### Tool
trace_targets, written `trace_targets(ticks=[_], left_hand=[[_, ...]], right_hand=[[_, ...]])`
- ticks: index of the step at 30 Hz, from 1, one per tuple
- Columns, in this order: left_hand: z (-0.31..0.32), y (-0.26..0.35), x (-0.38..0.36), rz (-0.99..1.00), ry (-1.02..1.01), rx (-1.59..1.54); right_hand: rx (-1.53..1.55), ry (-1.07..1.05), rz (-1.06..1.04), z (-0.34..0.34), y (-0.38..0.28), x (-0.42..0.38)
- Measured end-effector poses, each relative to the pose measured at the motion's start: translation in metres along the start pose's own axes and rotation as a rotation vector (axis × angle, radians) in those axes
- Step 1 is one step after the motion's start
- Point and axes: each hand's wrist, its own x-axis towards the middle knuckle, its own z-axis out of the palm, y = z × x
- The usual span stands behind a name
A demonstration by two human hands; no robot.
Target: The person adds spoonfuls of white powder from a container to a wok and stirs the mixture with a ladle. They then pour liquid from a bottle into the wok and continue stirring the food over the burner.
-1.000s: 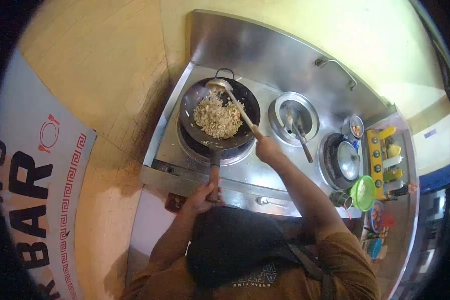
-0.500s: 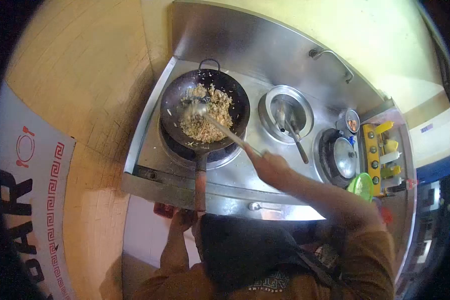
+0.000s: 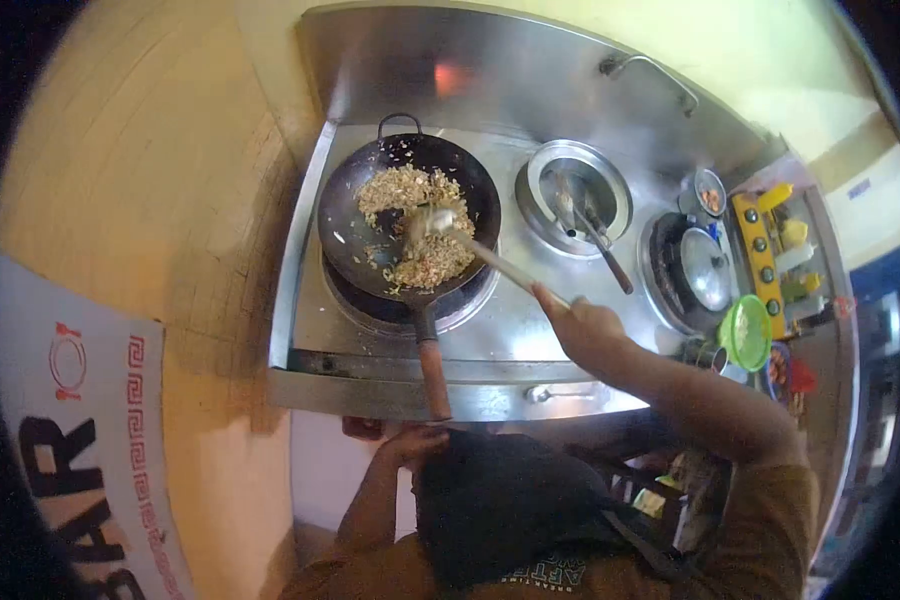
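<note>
My right hand is wrapped round the handle of a metal ladle, whose bowl rests among fried rice in a dark wok. The rice is heaped along the top and right of the wok, and bare metal shows at its left. Toward me points the wok's wooden handle. Just below the end of that handle, at the stove's front edge, is my left hand; its fingers are too small and dark to make out, and it does not hold the wok handle.
Right of the wok sits a metal pot with a second ladle in it. Farther right are a lidded pan, a green basket, a bowl of food and sauce bottles. A spoon lies on the front ledge.
The ladle's bowl has moved right and slightly down through the rice, with my right hand following. More bare wok shows at the left. The whole view has shifted a little.
</note>
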Motion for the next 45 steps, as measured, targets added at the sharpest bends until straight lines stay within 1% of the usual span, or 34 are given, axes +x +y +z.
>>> trace_targets(ticks=[1,2,4,5,6,7,8,9,10,11,13,14,15,16,17,18,21,22,24,25,27,28,29,30,31,33,34,35,36,38,39,41,43,45], left_hand=[[0.001,0.028,-0.030,0.018,-0.138,-0.010],[0.001,0.053,-0.054,0.099,-0.249,-0.150],[0.000,0.089,-0.076,0.263,-0.460,-0.452],[-0.002,0.113,-0.072,0.270,-0.406,-0.559],[0.000,0.135,-0.067,0.265,-0.350,-0.659],[0.000,0.141,-0.069,0.256,-0.291,-0.759],[-0.004,0.139,-0.069,0.214,-0.178,-0.679],[-0.005,0.140,-0.058,0.178,-0.099,-0.582],[0.006,0.147,-0.045,0.143,-0.055,-0.465],[0.009,0.150,-0.046,0.135,-0.075,-0.504],[0.003,0.148,-0.043,0.117,-0.168,-0.563],[0.000,0.144,-0.038,0.116,-0.232,-0.588],[0.012,0.160,-0.058,0.111,-0.192,-0.441],[0.006,0.163,-0.061,0.135,-0.175,-0.327],[0.008,0.164,-0.062,0.152,-0.168,-0.336],[0.008,0.164,-0.065,0.175,-0.142,-0.353],[0.009,0.172,-0.079,0.231,-0.153,-0.303],[0.008,0.169,-0.080,0.237,-0.151,-0.279],[-0.043,0.161,-0.040,0.279,-0.412,-0.186],[-0.052,0.161,-0.027,0.266,-0.491,-0.154],[-0.066,0.154,0.000,0.153,-0.595,-0.094],[-0.070,0.150,0.011,0.084,-0.642,-0.060],[-0.074,0.144,0.018,0.005,-0.674,-0.025],[-0.074,0.138,0.028,-0.086,-0.702,0.030],[-0.059,0.109,0.004,-0.158,-0.659,0.124],[0.005,0.056,-0.086,-0.312,-0.582,0.300],[0.012,0.024,-0.094,-0.397,-0.373,0.523],[0.015,-0.005,-0.095,-0.563,-0.358,0.659],[0.030,-0.031,-0.128,-0.540,-0.384,0.738],[0.081,-0.060,-0.181,-0.416,-0.432,0.842],[0.104,-0.055,-0.208,-0.311,-0.445,0.871],[0.111,-0.059,-0.225,-0.290,-0.421,0.882],[0.093,-0.063,-0.206,-0.444,-0.371,0.830],[0.085,-0.057,-0.174,-0.582,-0.348,0.771]], right_hand=[[0.095,0.126,0.026,0.020,-0.006,0.025],[0.188,0.247,0.057,0.039,-0.020,0.045],[0.192,0.256,0.102,0.045,-0.068,0.061],[0.152,0.245,0.048,0.030,-0.084,0.041],[0.226,0.169,0.044,0.013,-0.095,0.014],[0.212,0.124,0.030,0.009,-0.102,-0.010],[0.192,0.080,0.033,0.009,-0.103,-0.031],[0.327,0.110,0.051,0.022,-0.102,-0.030],[0.457,0.146,0.108,0.050,-0.098,-0.019],[0.452,0.144,0.152,0.091,-0.100,0.017],[0.410,0.216,0.345,0.128,-0.109,0.072],[0.578,0.074,0.359,0.116,-0.105,0.073],[0.834,0.189,0.461,0.126,-0.110,0.075],[1.088,0.338,0.543,0.136,-0.115,0.076],[1.264,0.474,0.679,0.124,-0.123,0.052],[0.866,0.588,0.522,0.127,-0.132,0.036],[0.732,0.677,0.585,0.101,-0.137,-0.019],[0.652,0.853,0.621,0.101,-0.147,-0.053],[0.734,0.876,0.601,0.112,-0.170,-0.124],[0.869,0.816,0.657,0.128,-0.191,-0.158],[1.139,0.710,0.732,0.172,-0.243,-0.231],[1.274,0.817,0.791,0.203,-0.281,-0.266],[1.554,0.639,0.827,0.225,-0.319,-0.306],[1.388,0.844,0.938,0.305,-0.371,-0.295],[1.662,0.572,0.994,0.293,-0.417,-0.357],[1.938,0.489,1.135,0.314,-0.519,-0.405],[1.997,0.581,1.070,0.361,-0.585,-0.397],[2.029,0.415,1.156,0.366,-0.620,-0.417],[2.030,0.258,1.249,0.362,-0.638,-0.432],[2.020,0.104,1.363,0.364,-0.657,-0.445],[2.008,0.068,1.390,0.369,-0.658,-0.447],[1.980,0.050,1.403,0.370,-0.640,-0.454],[1.935,0.063,1.396,0.373,-0.605,-0.458],[1.867,0.114,1.384,0.368,-0.552,-0.463]])
